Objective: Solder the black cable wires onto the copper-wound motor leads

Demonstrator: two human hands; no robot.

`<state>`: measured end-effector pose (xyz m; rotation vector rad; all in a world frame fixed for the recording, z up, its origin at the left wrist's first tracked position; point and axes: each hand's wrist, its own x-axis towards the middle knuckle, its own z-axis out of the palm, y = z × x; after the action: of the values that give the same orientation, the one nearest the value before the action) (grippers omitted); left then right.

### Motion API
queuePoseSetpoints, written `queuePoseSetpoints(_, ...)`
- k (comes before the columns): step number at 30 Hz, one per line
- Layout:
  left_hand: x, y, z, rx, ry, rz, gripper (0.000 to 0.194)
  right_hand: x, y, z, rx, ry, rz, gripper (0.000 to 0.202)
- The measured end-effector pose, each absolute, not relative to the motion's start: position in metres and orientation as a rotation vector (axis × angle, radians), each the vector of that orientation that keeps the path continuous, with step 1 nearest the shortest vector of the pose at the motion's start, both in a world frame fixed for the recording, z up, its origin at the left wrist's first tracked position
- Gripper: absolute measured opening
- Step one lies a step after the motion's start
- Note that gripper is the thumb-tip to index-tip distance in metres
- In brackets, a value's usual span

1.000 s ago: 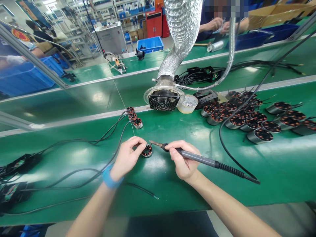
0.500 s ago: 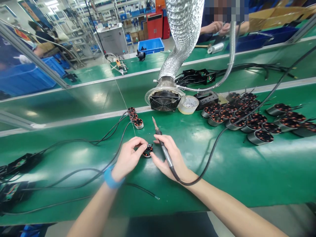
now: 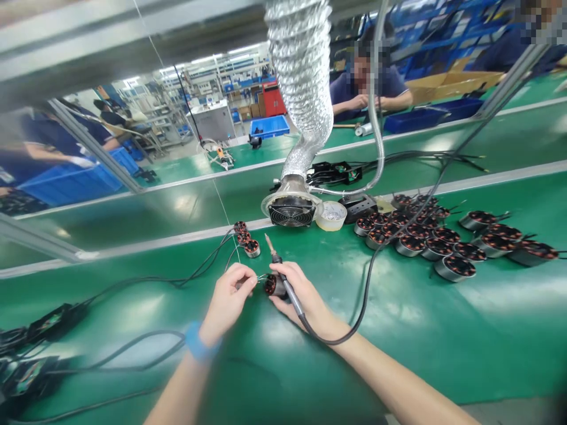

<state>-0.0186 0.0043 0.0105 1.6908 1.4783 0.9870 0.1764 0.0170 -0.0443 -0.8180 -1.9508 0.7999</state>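
Observation:
My right hand (image 3: 305, 298) is closed around a small round motor part (image 3: 273, 285) with copper windings, tipped on its side so the windings face left. A soldering iron (image 3: 290, 290) lies across the same hand, tip pointing up and away, its cord trailing over my wrist. My left hand (image 3: 233, 295), with a blue wristband (image 3: 200, 341), pinches the ends of thin wires (image 3: 262, 277) that come out of the motor part. Behind the hands stand several similar motor parts (image 3: 252, 248) with black cables, and a thin strand of wire hangs down towards my left hand.
A fume duct (image 3: 301, 106) ends in a fan (image 3: 292, 215) ahead of me, beside a round tub (image 3: 331, 216). Several motors (image 3: 455, 268) stand at the right. Cables with black housings (image 3: 48, 321) lie left. Two people work across the bench, one by a blue bin (image 3: 75, 183).
The motor part has been lifted and tipped sideways into my right hand. My left fingers have drawn its wires out to the left. The camera view has tilted up.

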Motion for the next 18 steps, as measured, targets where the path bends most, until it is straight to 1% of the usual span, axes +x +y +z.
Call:
queuePoseSetpoints(4,-0.020,0.007,0.005,1.686,1.537,0.906,0.022,0.194,0.026,-0.034,-0.828,-2.146,0.651,0.059)
queuePoseSetpoints(7,-0.023,0.010,0.002,1.603,1.491,0.851,0.023,0.198,0.027,-0.031,-0.834,-2.187,0.586,0.056)
queuePoseSetpoints(12,-0.017,0.024,0.010,1.436,1.408,0.773,0.036,0.196,0.026,-0.029,-0.829,-2.196,0.568,0.055)
queuePoseSetpoints(18,0.001,0.048,0.015,1.381,1.321,0.588,0.037,0.199,0.025,-0.029,-0.788,-2.167,0.623,0.057)
